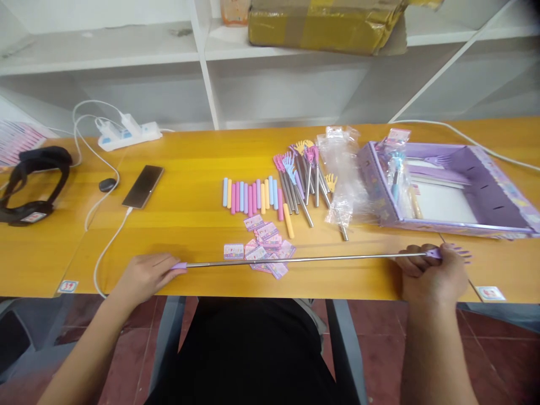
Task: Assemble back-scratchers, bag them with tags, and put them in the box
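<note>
A purple back scratcher (304, 259) with a long, extended metal rod stretches across the front of the table. My left hand (145, 274) is closed on its purple grip at one end. At the other end, my right hand (436, 275) is wrapped round the base of its hand-shaped head, whose fingers stick out to the right. Below the middle of the rod lie small printed cards (268, 239) in a loose pile. Behind them stands a row of coloured handle tubes (252, 198), beside a heap of short back scratchers (301, 174) with pink, blue and yellow heads.
Clear plastic bags (343, 174) lie beside a purple box (502, 211) holding a bagged back scratcher. A phone (142, 187), a power strip (130, 135), cables and a black headset (36, 185) are on the left. Shelves with a taped carton (324, 25) rise behind.
</note>
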Available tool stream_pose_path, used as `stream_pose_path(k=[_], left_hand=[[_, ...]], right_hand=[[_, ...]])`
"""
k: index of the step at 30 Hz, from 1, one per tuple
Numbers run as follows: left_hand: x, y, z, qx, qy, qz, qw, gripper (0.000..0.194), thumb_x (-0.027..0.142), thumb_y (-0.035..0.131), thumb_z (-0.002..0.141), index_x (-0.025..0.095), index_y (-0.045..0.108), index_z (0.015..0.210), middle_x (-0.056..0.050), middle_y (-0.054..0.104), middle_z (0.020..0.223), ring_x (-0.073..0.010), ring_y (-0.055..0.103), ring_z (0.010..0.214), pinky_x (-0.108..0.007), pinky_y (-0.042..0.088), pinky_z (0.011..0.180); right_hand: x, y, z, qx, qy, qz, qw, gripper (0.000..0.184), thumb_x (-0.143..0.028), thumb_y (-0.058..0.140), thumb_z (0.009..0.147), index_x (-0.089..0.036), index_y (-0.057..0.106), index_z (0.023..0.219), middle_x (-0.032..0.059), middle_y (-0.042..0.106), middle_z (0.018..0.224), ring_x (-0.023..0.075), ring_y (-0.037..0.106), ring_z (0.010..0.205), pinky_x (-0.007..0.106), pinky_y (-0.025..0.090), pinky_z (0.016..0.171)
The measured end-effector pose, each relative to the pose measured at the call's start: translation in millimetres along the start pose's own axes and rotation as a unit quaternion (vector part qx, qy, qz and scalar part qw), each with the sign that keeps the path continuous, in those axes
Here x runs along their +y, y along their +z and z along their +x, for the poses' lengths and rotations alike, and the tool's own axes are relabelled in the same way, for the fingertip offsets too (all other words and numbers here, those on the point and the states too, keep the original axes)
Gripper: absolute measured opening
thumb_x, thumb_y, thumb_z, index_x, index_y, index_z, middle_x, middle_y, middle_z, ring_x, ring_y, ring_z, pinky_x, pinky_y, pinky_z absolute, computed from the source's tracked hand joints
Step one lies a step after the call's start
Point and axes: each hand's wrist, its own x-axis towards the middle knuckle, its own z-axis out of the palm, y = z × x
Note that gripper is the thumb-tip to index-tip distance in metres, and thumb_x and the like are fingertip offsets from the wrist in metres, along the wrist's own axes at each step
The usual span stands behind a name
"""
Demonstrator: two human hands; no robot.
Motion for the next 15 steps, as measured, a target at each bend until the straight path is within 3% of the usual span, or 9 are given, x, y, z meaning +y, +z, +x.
stream_pose_path(k=[3,7,11,15], left_hand=[[14.2,4.5,17.3,0.008,0.053,0.038,0.998,0.026,0.039,0.067,0.108,0.024,0.072,0.088,0.001,0.072,0.071,-0.0158,0.066,0.058,-0.029,0.046,0.055],[38.3,13.7,60.4,0.059,0.080,0.078,0.992,0.019,0.033,0.073,0.105,0.022,0.071,0.089,0.000,0.072,0.071,-0.0159,0.064,0.058,-0.032,0.042,0.055],[64.2,27.6,114.1,0.095,0.047,0.043,0.993,0.021,0.037,0.070,0.107,0.022,0.074,0.093,-0.001,0.073,0.072,-0.0164,0.065,0.061,-0.032,0.036,0.056],[83.7,44.5,156.1,0.076,-0.030,-0.035,0.996,0.043,0.049,0.054,0.114,0.020,0.074,0.090,-0.002,0.071,0.069,-0.0160,0.062,0.062,-0.031,0.033,0.060]], right_hand=[[8.5,21.6,-10.8,-0.046,-0.020,-0.010,0.999,0.036,-0.018,0.058,0.091,-0.022,0.037,0.063,-0.0087,0.026,0.061,0.0064,0.016,0.047,0.018,0.011,0.039],[24.5,72.3,-31.4,-0.131,-0.006,-0.018,0.991,0.044,-0.033,0.070,0.090,-0.024,0.034,0.066,-0.0113,0.022,0.059,0.0062,0.012,0.048,0.017,0.013,0.041],[46.2,133.3,-65.4,-0.202,-0.027,-0.056,0.977,0.058,-0.063,0.072,0.092,-0.026,0.034,0.068,-0.0106,0.025,0.058,0.0070,0.021,0.047,0.019,0.018,0.042],[71.7,183.6,-106.8,-0.311,-0.060,-0.117,0.941,0.062,-0.081,0.053,0.100,-0.027,0.039,0.072,-0.0073,0.033,0.059,0.0101,0.031,0.048,0.024,0.026,0.045]])
